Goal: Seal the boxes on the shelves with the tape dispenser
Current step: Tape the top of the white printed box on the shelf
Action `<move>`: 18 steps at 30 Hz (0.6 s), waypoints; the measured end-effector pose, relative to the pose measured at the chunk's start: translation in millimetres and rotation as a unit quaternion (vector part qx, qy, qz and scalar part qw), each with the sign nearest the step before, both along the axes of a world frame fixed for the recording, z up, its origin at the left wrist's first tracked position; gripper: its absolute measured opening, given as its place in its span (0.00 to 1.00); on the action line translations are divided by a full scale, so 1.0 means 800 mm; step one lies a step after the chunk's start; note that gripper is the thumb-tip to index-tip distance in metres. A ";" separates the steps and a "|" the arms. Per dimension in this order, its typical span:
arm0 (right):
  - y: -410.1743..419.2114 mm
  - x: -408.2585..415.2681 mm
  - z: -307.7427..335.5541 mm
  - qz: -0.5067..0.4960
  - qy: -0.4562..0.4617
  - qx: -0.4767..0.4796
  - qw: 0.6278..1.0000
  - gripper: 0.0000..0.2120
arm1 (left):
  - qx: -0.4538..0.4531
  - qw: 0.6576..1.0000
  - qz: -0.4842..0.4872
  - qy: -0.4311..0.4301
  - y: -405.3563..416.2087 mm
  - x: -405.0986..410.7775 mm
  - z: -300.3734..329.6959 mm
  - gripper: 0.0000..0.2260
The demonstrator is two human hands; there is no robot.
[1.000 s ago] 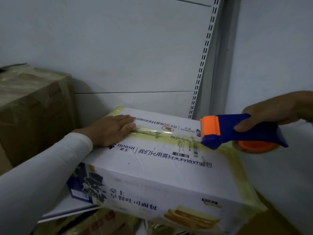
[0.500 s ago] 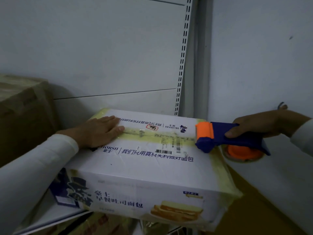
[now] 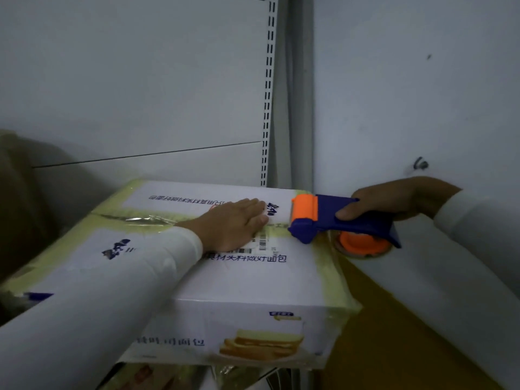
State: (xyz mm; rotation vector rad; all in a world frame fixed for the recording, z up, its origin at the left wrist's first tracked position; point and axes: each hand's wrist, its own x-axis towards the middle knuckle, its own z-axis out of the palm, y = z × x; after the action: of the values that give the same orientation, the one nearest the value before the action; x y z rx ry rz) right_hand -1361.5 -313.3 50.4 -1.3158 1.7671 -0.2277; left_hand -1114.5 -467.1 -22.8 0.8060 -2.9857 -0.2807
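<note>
— Where's the tape dispenser (image 3: 342, 223)?
— At the white box's (image 3: 230, 280) right top edge, orange roller on the seam; right hand (image 3: 391, 199) curled round its blue handle
— And the left hand (image 3: 235, 225)?
— Flat on the box's top, fingers straight, pressing the tape (image 3: 146, 219) just beside the roller

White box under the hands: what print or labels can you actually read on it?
White box, top, upside down to the camera: "好面包" ends a longer line, the rest blurred.
Top, far edge: a Chinese line, too blurred.
Barcode label: digits too small.
Front face: "面包", the rest blurred.
Tape dispenser: no text.
</note>
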 end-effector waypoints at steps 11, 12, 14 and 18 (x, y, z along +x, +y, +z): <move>0.066 -0.053 0.019 -0.047 0.046 0.030 0.997 0.27 | -0.005 0.999 -0.041 0.005 -0.013 0.012 -0.010 0.29; 0.070 -0.053 0.016 -0.053 0.050 0.028 0.997 0.26 | -0.005 0.999 -0.046 0.005 -0.013 0.012 -0.010 0.31; 0.073 -0.047 0.009 -0.062 0.052 0.028 0.996 0.25 | -0.002 0.998 -0.058 0.000 -0.012 0.015 -0.009 0.35; 0.078 -0.032 -0.006 -0.084 0.039 0.027 0.995 0.30 | -0.001 0.997 -0.082 -0.005 -0.009 0.025 -0.006 0.35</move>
State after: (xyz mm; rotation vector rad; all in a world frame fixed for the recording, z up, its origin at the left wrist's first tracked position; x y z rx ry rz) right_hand -1386.7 -250.6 45.7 -1.1525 1.9384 -0.2224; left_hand -1094.8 -474.4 -27.3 0.5639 -3.0662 -0.2795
